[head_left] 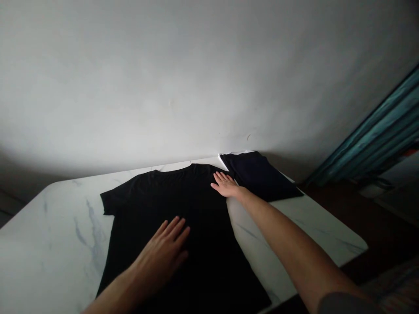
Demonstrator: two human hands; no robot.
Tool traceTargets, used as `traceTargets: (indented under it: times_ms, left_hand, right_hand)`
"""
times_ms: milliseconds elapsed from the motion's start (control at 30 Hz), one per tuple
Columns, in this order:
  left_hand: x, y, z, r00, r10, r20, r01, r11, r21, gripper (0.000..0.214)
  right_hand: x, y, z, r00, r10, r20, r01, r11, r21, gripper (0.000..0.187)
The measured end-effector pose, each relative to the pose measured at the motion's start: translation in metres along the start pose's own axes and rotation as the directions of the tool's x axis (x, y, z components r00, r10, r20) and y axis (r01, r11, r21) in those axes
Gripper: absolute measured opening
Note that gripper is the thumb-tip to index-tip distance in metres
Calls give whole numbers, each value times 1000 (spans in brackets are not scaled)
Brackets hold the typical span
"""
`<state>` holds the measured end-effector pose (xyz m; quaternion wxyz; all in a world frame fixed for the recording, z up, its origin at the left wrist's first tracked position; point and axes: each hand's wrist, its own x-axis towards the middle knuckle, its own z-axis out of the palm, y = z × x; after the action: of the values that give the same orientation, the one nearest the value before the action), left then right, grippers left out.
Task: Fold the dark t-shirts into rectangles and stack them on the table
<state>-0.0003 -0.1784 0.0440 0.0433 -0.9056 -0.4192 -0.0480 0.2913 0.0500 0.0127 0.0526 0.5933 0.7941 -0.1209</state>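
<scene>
A black T-shirt (196,209) lies spread out on the table, its neckline toward the wall and one short sleeve stretched out to the left. My left hand (168,244) is over the middle of the shirt, fingers extended, palm down; whether it presses on the cloth I cannot tell. Farther up, my right hand (224,184) rests flat with fingers spread at the shirt's right shoulder. Just right of that hand lies a folded dark garment (262,174) with a white edge along its left side. My right forearm hides part of the tabletop.
The white marble-patterned table (65,235) has rounded corners and stands against a pale wall (170,87). At the right hangs a teal curtain (369,126), with dark floor below it.
</scene>
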Motion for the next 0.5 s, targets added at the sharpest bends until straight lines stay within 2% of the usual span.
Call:
traceTargets:
  times_ms: [67, 133, 200, 267, 367, 433, 500]
  left_hand:
    - [-43, 39, 13, 986, 105, -126, -102, 994, 29, 54]
    - [-58, 84, 23, 939, 211, -271, -203, 978, 58, 48]
    - [-48, 130, 28, 891, 207, -403, -212, 977, 34, 41]
    - [-23, 170, 28, 863, 95, -497, -152, 985, -76, 44]
    - [18, 209, 25, 932, -81, -352, -5, 972, -236, 53]
    - [36, 220, 27, 961, -131, -242, 66, 964, -259, 56]
    - [45, 223, 32, 973, -127, -193, 79, 969, -236, 45]
  right_hand:
    - [0, 1, -4, 999, -28, -22, 29, 999, 14, 80]
    - [-2, 3, -7, 994, -48, -100, 49, 999, 12, 75]
    - [-4, 6, -6, 987, -39, -156, 39, 999, -4, 70]
    - [-7, 9, -3, 990, -11, -143, 9, 1000, -15, 68]
    - [-12, 13, 6, 994, 28, -106, -31, 999, -19, 67]
    - [-13, 13, 10, 994, 47, -99, -49, 998, -25, 67]
    - [-13, 13, 13, 994, 57, -97, -60, 998, -30, 67]
